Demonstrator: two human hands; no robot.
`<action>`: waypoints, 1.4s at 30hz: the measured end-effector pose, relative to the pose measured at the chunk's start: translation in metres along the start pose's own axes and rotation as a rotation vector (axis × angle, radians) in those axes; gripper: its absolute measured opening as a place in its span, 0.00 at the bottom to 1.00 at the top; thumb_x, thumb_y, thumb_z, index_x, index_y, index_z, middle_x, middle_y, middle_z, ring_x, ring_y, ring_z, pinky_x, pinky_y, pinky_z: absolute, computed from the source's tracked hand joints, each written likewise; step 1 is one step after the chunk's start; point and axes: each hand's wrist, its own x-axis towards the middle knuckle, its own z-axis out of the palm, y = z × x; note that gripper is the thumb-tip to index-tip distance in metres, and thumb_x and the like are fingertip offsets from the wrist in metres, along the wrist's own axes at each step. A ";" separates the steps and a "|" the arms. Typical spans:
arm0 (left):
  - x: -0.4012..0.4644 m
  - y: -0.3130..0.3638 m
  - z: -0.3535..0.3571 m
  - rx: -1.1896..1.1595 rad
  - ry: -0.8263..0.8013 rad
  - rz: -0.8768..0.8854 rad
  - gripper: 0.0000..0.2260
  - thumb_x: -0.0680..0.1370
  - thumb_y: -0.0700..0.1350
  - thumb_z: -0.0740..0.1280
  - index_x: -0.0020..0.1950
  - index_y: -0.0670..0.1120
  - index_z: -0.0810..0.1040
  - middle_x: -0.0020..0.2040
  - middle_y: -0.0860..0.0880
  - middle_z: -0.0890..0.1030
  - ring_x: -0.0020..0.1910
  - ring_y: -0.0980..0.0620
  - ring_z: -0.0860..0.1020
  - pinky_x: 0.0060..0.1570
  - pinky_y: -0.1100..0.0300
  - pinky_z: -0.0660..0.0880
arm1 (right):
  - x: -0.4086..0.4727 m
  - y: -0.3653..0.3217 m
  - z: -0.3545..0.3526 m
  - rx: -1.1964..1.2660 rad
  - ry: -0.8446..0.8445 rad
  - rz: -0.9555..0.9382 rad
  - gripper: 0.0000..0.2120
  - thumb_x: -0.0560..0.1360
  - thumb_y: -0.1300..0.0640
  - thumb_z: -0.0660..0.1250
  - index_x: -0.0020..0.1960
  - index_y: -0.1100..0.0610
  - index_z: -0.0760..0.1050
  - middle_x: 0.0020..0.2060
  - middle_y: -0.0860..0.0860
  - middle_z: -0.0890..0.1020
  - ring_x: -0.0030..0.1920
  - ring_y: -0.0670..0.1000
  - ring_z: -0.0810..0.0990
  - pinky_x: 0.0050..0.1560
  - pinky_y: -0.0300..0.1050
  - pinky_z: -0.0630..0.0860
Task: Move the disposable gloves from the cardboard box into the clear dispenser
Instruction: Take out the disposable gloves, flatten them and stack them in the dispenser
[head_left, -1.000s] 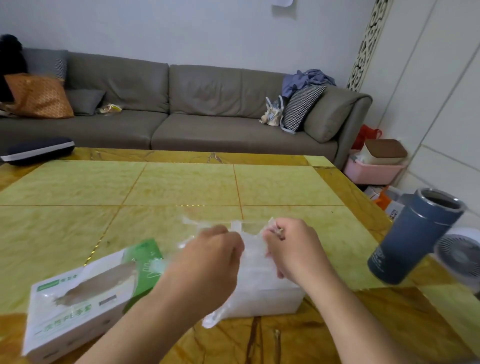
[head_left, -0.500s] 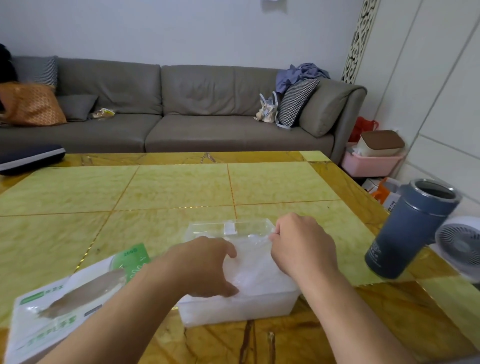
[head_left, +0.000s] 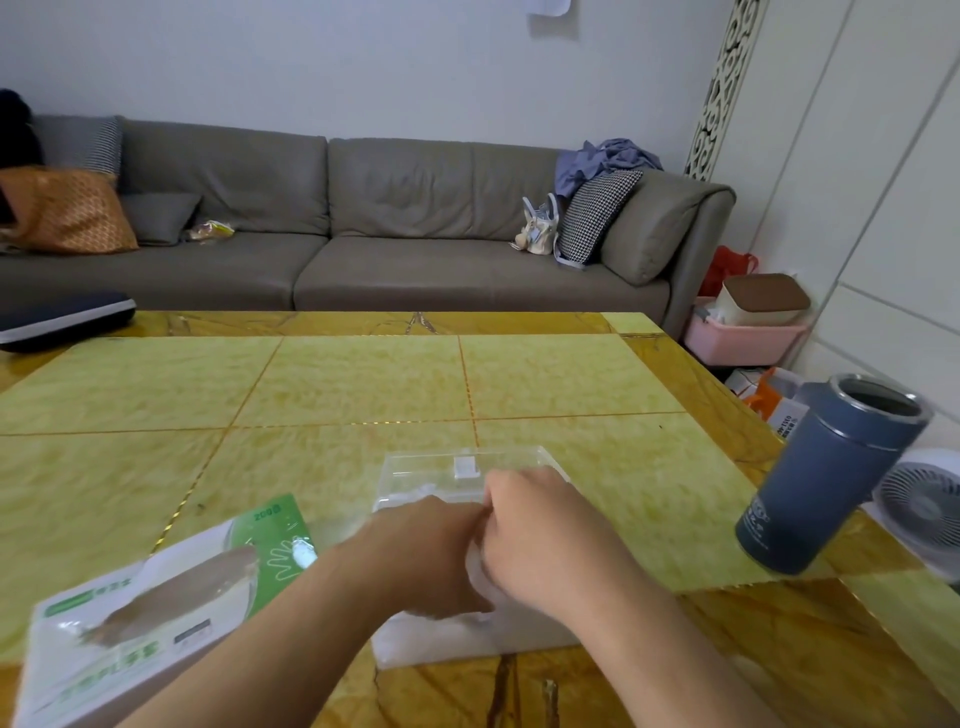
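1. Both hands meet over the clear dispenser (head_left: 470, 636); the left hand (head_left: 431, 556) and right hand (head_left: 540, 540) press down on the gloves (head_left: 475, 569) inside, how far each grip is curled hidden.
2. The cardboard box (head_left: 140, 618) lies at 9 o'clock on the surface (head_left: 363, 384).
3. A blue tumbler (head_left: 826, 478) stands at 3 o'clock.

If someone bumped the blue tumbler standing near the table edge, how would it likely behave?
The blue tumbler is tall and narrow, so it would probably tip rather than slide. Its round body would likely roll afterwards. It stands close to the table edge and its mouth shows no lid, so a fall or spill seems possible.
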 end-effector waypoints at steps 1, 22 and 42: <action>-0.001 -0.001 0.000 -0.016 0.006 -0.005 0.20 0.72 0.60 0.72 0.61 0.59 0.72 0.44 0.58 0.75 0.47 0.51 0.78 0.41 0.57 0.71 | 0.000 0.004 -0.001 -0.048 -0.036 0.021 0.07 0.79 0.57 0.62 0.43 0.57 0.74 0.42 0.51 0.77 0.40 0.54 0.79 0.34 0.46 0.73; 0.002 0.014 -0.008 0.056 -0.225 -0.187 0.10 0.79 0.48 0.70 0.43 0.45 0.75 0.34 0.50 0.75 0.34 0.50 0.75 0.38 0.59 0.73 | 0.034 0.013 0.011 -0.361 -0.507 0.130 0.31 0.75 0.52 0.75 0.75 0.46 0.69 0.64 0.51 0.78 0.51 0.56 0.75 0.50 0.50 0.76; 0.001 0.021 -0.013 0.149 -0.317 -0.220 0.25 0.81 0.39 0.66 0.77 0.38 0.66 0.52 0.43 0.80 0.55 0.44 0.80 0.55 0.56 0.76 | 0.029 0.016 0.018 -0.279 -0.449 0.147 0.31 0.74 0.57 0.73 0.74 0.49 0.68 0.64 0.54 0.77 0.53 0.55 0.77 0.50 0.47 0.73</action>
